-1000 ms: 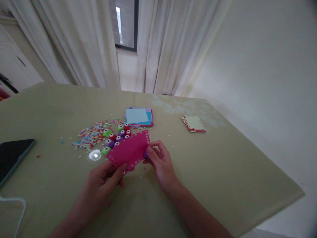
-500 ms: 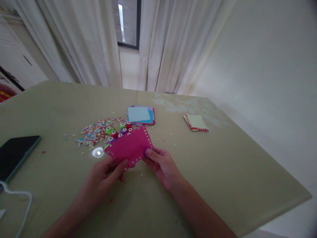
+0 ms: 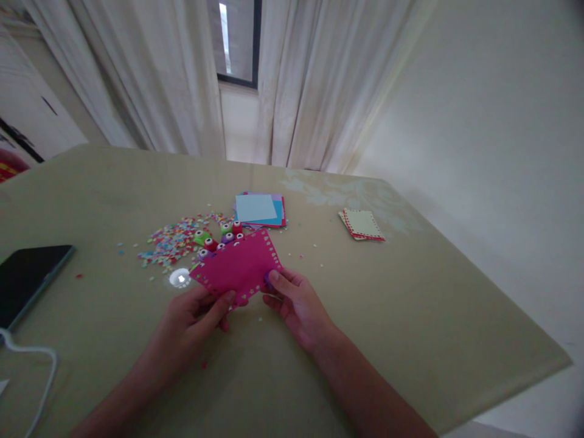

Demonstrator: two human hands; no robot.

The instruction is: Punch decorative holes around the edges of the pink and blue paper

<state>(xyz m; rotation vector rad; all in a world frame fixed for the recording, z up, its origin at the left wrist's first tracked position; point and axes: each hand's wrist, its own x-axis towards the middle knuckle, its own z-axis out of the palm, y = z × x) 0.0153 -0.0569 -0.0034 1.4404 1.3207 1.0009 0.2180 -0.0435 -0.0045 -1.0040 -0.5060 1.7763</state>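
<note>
A bright pink card (image 3: 239,267) with small punched shapes along its edges is held tilted above the table. My left hand (image 3: 194,319) pinches its lower left edge, thumb on top and fingers beneath. At the card's right corner my right hand (image 3: 298,301) is closed round a small purple paper punch (image 3: 268,278), mostly hidden by the thumb and fingers. Just beyond the card sit several more red, green and purple punches (image 3: 210,244) with white round tops; the card covers some of them.
Multicoloured paper confetti (image 3: 171,243) is spread left of the punches, near a shiny clear round piece (image 3: 180,278). Behind lies a stack of coloured cards (image 3: 256,208). Punched-edge cards (image 3: 362,224) lie to the right. A dark tablet (image 3: 31,280) and white cable (image 3: 52,359) are at left.
The view has shifted very slightly. The card's left end has dipped a little to the left; both hands keep the same hold.
</note>
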